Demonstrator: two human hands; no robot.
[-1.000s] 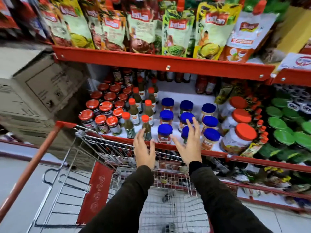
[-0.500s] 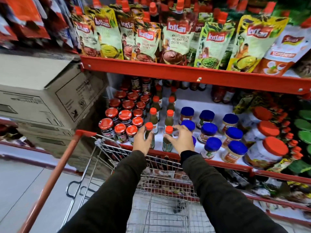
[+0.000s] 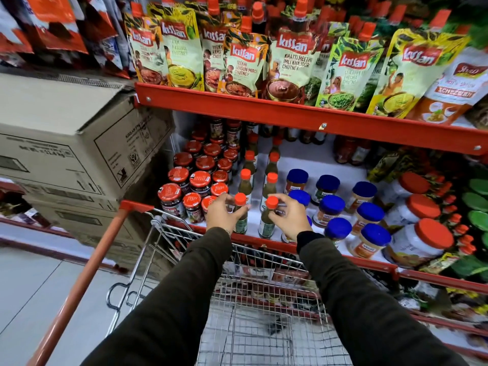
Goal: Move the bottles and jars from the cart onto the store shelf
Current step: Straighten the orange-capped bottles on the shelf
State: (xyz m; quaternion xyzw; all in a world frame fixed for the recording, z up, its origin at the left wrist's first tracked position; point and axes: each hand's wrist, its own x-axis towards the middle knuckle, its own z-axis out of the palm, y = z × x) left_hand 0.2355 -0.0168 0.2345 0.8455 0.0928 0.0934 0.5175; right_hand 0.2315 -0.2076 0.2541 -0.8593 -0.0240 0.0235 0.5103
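Note:
Two green sauce bottles with orange caps stand at the front of the white shelf (image 3: 314, 165). My left hand (image 3: 223, 215) is wrapped around the neck of the left bottle (image 3: 240, 220). My right hand (image 3: 287, 217) grips the right bottle (image 3: 267, 223) just under its cap. Both bottles are upright and rest on the shelf. More bottles of the same kind stand in two rows behind them. The wire cart (image 3: 261, 320) is below my arms, its basket mostly hidden by my sleeves.
Red-lidded jars (image 3: 200, 178) crowd the shelf to the left of the bottles. Blue-lidded jars (image 3: 332, 204) stand to the right, then big orange-lidded tubs (image 3: 422, 233). Sauce pouches (image 3: 293, 56) hang above the red shelf edge. Cardboard boxes (image 3: 79, 143) are stacked at left beside the cart handle (image 3: 87, 276).
Both hands were open and reaching toward the shelf a second ago. They have since closed, one on each front bottle. The view has shifted closer and to the left.

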